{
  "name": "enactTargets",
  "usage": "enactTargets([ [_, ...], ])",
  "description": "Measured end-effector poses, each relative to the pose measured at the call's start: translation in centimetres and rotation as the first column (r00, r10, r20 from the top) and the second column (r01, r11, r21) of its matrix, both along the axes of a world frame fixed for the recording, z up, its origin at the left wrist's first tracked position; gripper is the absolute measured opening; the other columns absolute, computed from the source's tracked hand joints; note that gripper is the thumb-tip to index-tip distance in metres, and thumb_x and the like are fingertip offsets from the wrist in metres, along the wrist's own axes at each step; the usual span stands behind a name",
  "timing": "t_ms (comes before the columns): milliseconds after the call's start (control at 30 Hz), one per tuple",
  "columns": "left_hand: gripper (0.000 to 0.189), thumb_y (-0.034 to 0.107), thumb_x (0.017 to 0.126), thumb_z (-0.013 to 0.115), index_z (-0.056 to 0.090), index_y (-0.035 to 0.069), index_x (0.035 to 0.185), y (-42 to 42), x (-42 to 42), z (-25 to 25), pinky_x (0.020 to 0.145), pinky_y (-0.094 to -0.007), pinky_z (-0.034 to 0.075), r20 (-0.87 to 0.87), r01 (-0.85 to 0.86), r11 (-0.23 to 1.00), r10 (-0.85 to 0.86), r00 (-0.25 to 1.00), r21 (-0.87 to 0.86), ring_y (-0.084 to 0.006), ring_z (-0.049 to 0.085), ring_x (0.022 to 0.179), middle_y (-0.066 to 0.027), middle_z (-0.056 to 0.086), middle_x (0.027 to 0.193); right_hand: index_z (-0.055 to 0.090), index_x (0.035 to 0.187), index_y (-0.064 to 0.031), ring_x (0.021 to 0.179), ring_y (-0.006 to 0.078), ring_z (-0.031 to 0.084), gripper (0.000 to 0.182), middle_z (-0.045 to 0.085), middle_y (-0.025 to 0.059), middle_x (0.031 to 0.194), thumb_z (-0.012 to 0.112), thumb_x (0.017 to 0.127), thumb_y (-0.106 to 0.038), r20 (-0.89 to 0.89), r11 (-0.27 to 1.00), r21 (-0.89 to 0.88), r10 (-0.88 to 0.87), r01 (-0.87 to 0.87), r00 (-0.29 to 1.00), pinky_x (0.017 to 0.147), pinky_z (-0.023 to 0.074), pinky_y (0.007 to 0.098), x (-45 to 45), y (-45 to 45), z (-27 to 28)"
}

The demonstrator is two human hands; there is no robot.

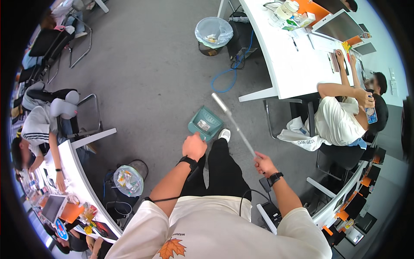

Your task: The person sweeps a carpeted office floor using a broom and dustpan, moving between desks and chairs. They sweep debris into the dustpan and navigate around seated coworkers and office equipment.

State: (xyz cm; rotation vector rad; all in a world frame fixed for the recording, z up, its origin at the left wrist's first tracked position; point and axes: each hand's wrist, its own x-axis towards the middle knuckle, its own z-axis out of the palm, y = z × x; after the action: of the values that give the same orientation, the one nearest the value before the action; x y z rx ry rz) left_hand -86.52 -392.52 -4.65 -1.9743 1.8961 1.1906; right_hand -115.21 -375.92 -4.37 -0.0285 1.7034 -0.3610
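In the middle of the head view a green plastic dustpan point(206, 123) is just above the grey floor or on it; a crumpled whitish scrap point(203, 125) lies in it. My left hand point(194, 146) is closed at the dustpan's near edge, around what seems to be its handle, mostly hidden by the fist. My right hand point(265, 164) grips the lower end of a long metallic pole point(239, 130), which slants up and left. The pole's far end, a thicker pale cylinder, is right of the dustpan. A white shoe point(224, 135) of mine stands beside the dustpan.
A lined waste bin point(213, 34) and a looped blue cable point(223, 84) lie ahead. Another bin point(128, 180) stands at the left desk point(72, 162). People sit at both sides; a white desk leg point(258, 94) and a chair point(339, 157) are on the right.
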Motion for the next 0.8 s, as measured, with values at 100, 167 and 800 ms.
enactTargets([
  [100,0.033,0.017,0.075,0.06,0.062,0.001,0.104,0.4,-0.5,-0.2,0.076,-0.0448,0.051,0.007,0.02,1.0,-0.02,1.0,0.017,-0.0399,0.062,0.084,-0.0255,0.063,0.087,0.034,0.138,-0.0097,0.039,0.0107,0.039,0.054,0.047,0.0035,0.058,0.052,0.087,-0.012,-0.104,0.996,-0.065,0.05,-0.057,0.993,0.034,0.0329,0.0286,-1.2,-2.3,-4.7],
  [167,0.034,0.017,0.075,0.06,0.061,0.001,0.105,0.7,-1.1,-0.2,0.076,-0.0448,0.051,-0.003,0.013,0.999,-0.013,1.0,0.03,-0.0397,0.062,0.084,-0.0256,0.063,0.086,0.034,0.138,-0.0072,0.038,0.0126,0.041,0.055,0.048,0.0043,0.057,0.052,0.086,-0.01,-0.1,0.998,-0.066,0.012,-0.019,0.995,0.034,0.0343,0.0302,-0.9,-3.0,-8.6],
  [800,0.031,0.027,0.076,0.06,0.063,0.005,0.097,3.7,7.7,-1.7,0.077,-0.0465,0.049,-0.171,0.011,0.997,-0.023,0.985,-0.072,-0.0397,0.06,0.083,-0.0208,0.064,0.085,0.03,0.14,-0.0127,0.042,0.0105,0.042,0.059,0.05,0.0037,0.064,0.055,0.087,-0.011,0.013,0.988,0.08,0.131,-0.131,0.991,0.036,0.0316,0.0254,-4.9,2.8,3.2],
])
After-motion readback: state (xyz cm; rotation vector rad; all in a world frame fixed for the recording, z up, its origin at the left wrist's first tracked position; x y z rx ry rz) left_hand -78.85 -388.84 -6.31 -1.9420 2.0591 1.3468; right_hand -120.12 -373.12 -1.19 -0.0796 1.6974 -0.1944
